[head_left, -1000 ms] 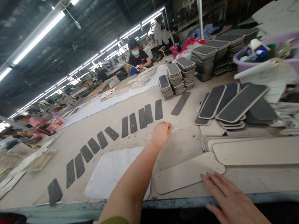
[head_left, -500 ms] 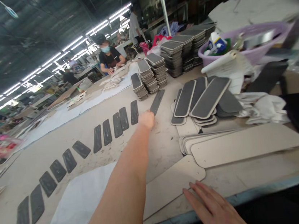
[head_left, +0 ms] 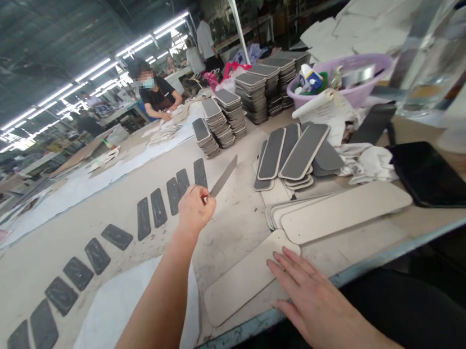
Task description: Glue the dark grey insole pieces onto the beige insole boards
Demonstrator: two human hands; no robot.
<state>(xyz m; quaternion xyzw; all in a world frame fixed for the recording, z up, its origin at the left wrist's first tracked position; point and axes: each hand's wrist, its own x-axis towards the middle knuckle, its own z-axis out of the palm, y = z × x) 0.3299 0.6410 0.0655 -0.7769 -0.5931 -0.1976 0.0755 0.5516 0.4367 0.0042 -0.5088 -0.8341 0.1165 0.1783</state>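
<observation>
My left hand (head_left: 194,206) is raised over the table at mid-frame, its fingers pinched on one end of a thin grey strip (head_left: 224,175). The strip points up and to the right, seen nearly edge-on. My right hand (head_left: 308,284) lies with fingers spread on the right end of a long beige panel (head_left: 245,275) with rounded corners, near the table's front edge. Beside it, a stack of similar beige panels (head_left: 348,211) overlaps that end. Left of my left hand, several dark glossy pieces (head_left: 142,218) lie in a curved row.
Loose grey panels with beige borders (head_left: 304,151) lie to the right, with tall stacks (head_left: 220,122) behind. A purple basin (head_left: 358,91), a white crumpled cloth (head_left: 363,161) and a black flat tablet-like object (head_left: 432,175) are at right. A white sheet (head_left: 96,338) lies front left. A masked co-worker (head_left: 157,96) works further back.
My left hand has drawn back toward me with the grey strip, which now shows as a thinner sliver. My right hand still rests on the beige panel. The view has shifted slightly.
</observation>
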